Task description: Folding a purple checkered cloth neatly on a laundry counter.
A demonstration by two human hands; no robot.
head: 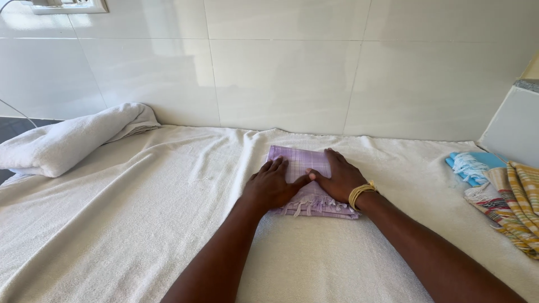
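A folded lilac checked cloth [300, 160] with a fringed near edge lies on a cream towel-covered surface [140, 224], close to the tiled wall. Both my hands rest flat on top of it. My left hand [272, 182] presses its left half, fingers spread and pointing away from me. My right hand [339, 177] covers its right half, thumb touching my left fingers; a yellow band circles that wrist. Neither hand grips the cloth.
A rolled white towel [67, 140] lies at the far left. At the right edge sits a pile of striped cloths [514, 205] with a blue one [469, 165] beneath. A white tiled wall [292, 73] backs the surface; a grey block [514, 126] stands at right.
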